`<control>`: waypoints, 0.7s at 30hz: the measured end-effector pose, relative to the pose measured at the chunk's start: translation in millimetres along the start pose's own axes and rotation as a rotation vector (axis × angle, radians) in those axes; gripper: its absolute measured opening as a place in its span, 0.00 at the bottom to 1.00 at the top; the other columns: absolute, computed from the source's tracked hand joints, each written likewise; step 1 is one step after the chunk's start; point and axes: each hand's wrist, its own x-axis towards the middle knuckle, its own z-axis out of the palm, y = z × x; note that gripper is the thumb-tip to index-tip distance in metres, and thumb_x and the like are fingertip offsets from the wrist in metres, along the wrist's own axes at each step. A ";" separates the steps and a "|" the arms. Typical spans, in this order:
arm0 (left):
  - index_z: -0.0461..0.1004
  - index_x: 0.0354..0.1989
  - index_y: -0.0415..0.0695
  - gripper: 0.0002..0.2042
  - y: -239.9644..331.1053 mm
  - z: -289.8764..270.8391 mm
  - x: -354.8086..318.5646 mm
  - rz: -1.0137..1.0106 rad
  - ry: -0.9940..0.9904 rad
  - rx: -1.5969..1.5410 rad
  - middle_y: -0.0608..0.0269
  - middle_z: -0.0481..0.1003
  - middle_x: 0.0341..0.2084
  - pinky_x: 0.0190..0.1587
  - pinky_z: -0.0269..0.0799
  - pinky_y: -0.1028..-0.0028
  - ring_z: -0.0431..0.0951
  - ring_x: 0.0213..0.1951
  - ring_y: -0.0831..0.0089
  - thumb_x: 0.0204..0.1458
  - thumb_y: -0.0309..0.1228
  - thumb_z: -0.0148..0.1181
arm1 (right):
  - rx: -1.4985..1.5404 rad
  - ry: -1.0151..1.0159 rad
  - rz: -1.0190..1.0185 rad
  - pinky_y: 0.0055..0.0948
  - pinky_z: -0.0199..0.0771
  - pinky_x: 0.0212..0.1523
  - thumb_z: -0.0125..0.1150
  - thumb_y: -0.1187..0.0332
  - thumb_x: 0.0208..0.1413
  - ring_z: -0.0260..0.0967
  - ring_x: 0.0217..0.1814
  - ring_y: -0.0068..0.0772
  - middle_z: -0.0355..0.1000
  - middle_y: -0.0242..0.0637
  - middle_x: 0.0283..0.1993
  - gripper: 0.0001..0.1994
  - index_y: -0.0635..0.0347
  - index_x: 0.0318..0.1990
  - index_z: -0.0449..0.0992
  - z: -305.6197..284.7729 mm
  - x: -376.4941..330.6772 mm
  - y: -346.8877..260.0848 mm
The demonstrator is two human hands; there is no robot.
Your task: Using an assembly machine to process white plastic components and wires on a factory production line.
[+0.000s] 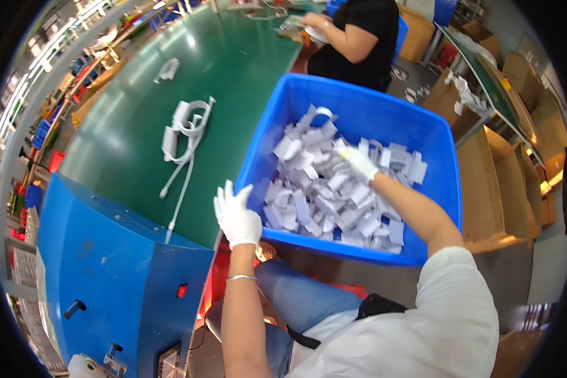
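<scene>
A large blue plastic bin is heaped with white pieces, box-shaped blocks with what look like short loops of white cable. My right hand, in a white glove, reaches over the heap with its fingertips down among the pieces. Blur and the white pile hide whether it grips one. At the bin's near left corner is my left hand, also gloved, fingers spread and nothing held. It touches or nearly touches the rim. On the green tabletop lies a white cable with two blocks and long loose ends.
A blue machine housing with a red switch stands at the left. Another white piece lies farther back on the table. Beyond the bin stands a person in black, hands at the table edge. Cardboard boxes line the right.
</scene>
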 end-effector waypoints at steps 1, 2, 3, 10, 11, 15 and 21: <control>0.78 0.45 0.54 0.25 -8.8 -0.7 -2.1 -0.014 0.026 -0.013 0.51 0.63 0.59 0.67 0.47 0.60 0.58 0.63 0.53 0.36 0.18 0.52 | -0.207 0.248 0.029 0.31 0.73 0.40 0.48 0.55 0.61 0.73 0.39 0.32 0.74 0.38 0.43 0.17 0.58 0.48 0.73 -7.5 -2.5 9.8; 0.78 0.45 0.54 0.25 -5.3 -10.1 -2.3 -0.027 0.021 -0.002 0.51 0.63 0.59 0.67 0.48 0.60 0.58 0.63 0.53 0.36 0.17 0.52 | -0.264 0.375 -0.142 0.33 0.72 0.40 0.51 0.56 0.59 0.72 0.37 0.35 0.74 0.41 0.42 0.18 0.60 0.47 0.73 -33.2 -7.2 20.6; 0.78 0.44 0.54 0.25 8.3 -11.2 4.0 -0.023 0.016 -0.017 0.50 0.62 0.59 0.66 0.48 0.60 0.58 0.62 0.53 0.36 0.17 0.52 | -0.589 0.545 -0.009 0.34 0.72 0.42 0.52 0.56 0.58 0.73 0.40 0.39 0.74 0.44 0.43 0.19 0.61 0.48 0.73 -93.4 -4.4 43.8; 0.78 0.44 0.54 0.26 10.2 -0.1 9.1 -0.018 -0.003 0.110 0.48 0.61 0.61 0.64 0.55 0.64 0.59 0.62 0.51 0.34 0.16 0.52 | -0.899 0.795 0.521 0.42 0.70 0.50 0.54 0.52 0.53 0.71 0.52 0.51 0.73 0.52 0.48 0.21 0.58 0.47 0.76 -176.3 -95.0 98.2; 0.79 0.43 0.53 0.25 6.1 -0.7 10.0 -0.006 0.022 0.105 0.46 0.61 0.60 0.63 0.57 0.63 0.60 0.62 0.50 0.33 0.16 0.52 | -0.962 0.735 0.459 0.39 0.68 0.52 0.52 0.49 0.56 0.68 0.56 0.51 0.70 0.58 0.51 0.30 0.70 0.54 0.68 -174.9 -99.1 106.7; 0.78 0.43 0.47 0.25 14.6 -9.5 10.6 0.019 0.029 0.074 0.47 0.64 0.59 0.62 0.59 0.64 0.61 0.61 0.50 0.35 0.12 0.47 | -0.853 0.892 0.418 0.37 0.68 0.53 0.58 0.58 0.55 0.67 0.57 0.52 0.70 0.56 0.52 0.24 0.67 0.53 0.70 -183.5 -99.1 121.5; 0.77 0.45 0.49 0.24 8.5 6.4 12.0 -0.025 0.011 -0.013 0.55 0.66 0.57 0.61 0.60 0.64 0.63 0.60 0.56 0.37 0.14 0.51 | -0.982 0.853 0.458 0.38 0.69 0.52 0.57 0.59 0.54 0.69 0.54 0.50 0.71 0.52 0.51 0.20 0.64 0.49 0.74 -152.1 -85.5 80.2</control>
